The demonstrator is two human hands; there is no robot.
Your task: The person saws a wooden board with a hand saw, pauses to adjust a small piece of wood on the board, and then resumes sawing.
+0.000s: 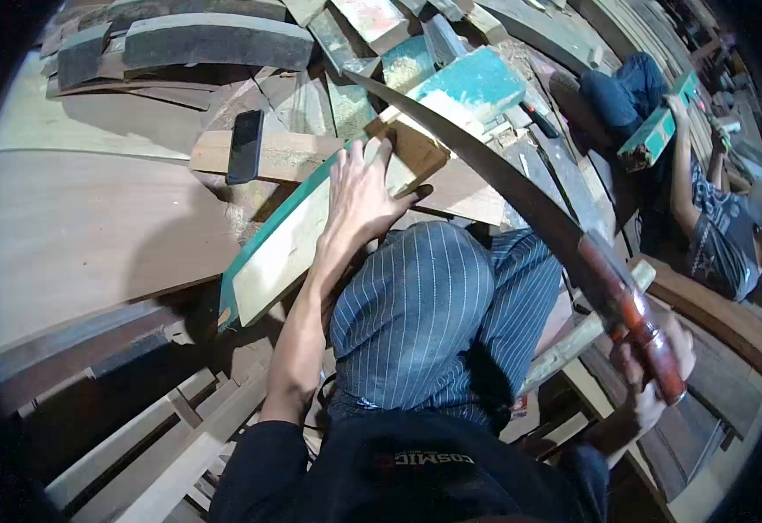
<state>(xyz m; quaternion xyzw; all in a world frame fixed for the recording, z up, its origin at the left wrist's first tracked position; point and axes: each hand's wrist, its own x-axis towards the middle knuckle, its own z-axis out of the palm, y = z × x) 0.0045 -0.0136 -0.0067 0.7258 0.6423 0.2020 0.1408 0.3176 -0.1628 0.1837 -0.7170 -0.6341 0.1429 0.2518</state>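
Note:
My right hand [651,357] grips the glossy red-brown wooden handle of a curved hand saw [494,170]. Its dark blade tapers to a point at the upper left and passes over the cut end of a wooden beam [281,253]. That beam has a bare pale face and a teal-painted edge, and it slants down to the left beside my knee. My left hand [359,187] lies on the beam near this end, fingers spread across its top. Under the beam runs a plank [298,157] dusted with sawdust, and a black phone [244,146] rests on it.
A teal-painted block [472,83] and several offcuts lie beyond the blade. Curved dark timbers [215,42] are stacked at the back left, above a broad wooden board [102,213]. At the right, another person [717,218] sits holding a teal-painted beam [651,135].

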